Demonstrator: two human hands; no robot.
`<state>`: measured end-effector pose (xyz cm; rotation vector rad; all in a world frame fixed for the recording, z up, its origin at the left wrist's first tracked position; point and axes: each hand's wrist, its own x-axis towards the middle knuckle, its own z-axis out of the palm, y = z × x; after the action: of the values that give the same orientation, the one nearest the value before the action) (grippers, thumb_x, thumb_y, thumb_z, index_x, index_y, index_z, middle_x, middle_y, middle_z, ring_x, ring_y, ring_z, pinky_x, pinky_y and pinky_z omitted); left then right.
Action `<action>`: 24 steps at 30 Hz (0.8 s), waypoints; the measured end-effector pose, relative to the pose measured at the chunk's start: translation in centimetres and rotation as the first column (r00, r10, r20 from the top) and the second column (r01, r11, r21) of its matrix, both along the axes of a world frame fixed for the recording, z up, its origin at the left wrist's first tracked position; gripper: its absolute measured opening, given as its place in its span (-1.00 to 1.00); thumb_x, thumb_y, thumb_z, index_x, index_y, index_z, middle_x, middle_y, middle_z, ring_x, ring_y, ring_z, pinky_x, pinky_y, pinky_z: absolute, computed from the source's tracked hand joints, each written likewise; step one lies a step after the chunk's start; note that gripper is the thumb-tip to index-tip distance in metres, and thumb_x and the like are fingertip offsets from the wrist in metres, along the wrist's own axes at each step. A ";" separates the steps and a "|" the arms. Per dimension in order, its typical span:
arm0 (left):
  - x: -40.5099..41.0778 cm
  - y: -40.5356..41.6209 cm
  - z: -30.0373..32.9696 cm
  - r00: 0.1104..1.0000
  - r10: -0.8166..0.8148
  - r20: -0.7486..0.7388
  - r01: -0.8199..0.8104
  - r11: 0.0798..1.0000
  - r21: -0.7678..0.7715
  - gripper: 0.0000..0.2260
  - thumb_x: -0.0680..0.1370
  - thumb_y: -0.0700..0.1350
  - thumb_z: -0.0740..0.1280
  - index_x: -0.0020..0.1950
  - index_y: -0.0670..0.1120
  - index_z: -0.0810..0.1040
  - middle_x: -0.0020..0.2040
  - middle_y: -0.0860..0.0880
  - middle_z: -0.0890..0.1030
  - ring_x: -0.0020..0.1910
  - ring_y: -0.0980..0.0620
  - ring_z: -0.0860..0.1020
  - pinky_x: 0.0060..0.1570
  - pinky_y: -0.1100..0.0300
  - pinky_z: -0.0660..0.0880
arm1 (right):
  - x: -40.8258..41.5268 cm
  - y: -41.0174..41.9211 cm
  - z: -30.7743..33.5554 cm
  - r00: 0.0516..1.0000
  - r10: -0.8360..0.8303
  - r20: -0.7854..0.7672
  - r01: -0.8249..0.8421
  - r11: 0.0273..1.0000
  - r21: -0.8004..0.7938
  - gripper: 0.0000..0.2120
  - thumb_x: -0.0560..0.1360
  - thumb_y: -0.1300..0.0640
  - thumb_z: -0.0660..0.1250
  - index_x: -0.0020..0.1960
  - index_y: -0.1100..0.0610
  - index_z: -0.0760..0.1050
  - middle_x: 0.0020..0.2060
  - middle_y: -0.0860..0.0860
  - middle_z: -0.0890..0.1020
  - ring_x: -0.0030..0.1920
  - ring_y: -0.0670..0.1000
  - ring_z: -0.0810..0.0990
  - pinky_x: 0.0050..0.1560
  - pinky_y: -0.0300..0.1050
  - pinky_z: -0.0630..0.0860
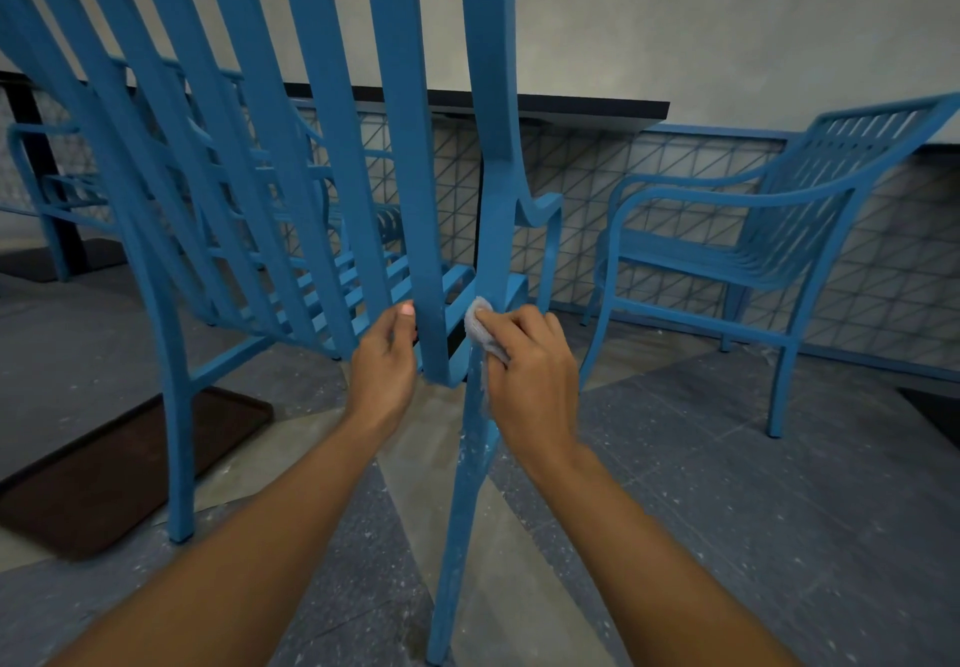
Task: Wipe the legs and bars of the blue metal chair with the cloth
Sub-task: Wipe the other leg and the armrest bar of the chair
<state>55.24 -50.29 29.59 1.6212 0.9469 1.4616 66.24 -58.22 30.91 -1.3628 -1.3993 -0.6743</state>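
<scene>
The blue metal chair (332,157) fills the left and middle of the view, seen from behind its slatted back. Its right rear leg (462,500) runs down to the floor and is speckled with pale dust. My right hand (530,375) grips a small grey cloth (480,326) and presses it against that leg just below the seat frame. My left hand (384,360) holds the lower end of a back slat, thumb up along the bar's left side. Most of the cloth is hidden inside my fingers.
A second blue chair (748,251) stands at the right against a mesh railing (623,183). Another blue chair (52,188) sits at the far left beside a dark table (571,108). A brown mat (114,464) lies on the dusty grey floor at lower left.
</scene>
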 end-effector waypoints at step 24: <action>-0.4 -0.4 -1.1 0.999 0.017 -0.046 -0.020 0.998 -0.063 -0.65 0.63 0.08 0.01 0.24 0.03 0.50 0.15 0.00 0.58 0.19 0.03 0.52 0.25 0.03 0.40 | 1.1 0.0 -2.3 0.881 -0.120 0.457 0.278 0.914 -0.295 -0.71 0.19 0.34 0.57 -0.14 0.18 0.60 -0.21 0.05 0.49 -0.28 0.03 0.44 -0.45 -0.31 0.22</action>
<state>54.87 -50.72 28.49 1.6092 1.0257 1.3985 67.33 -58.20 28.59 -1.7351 -1.8112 -0.9398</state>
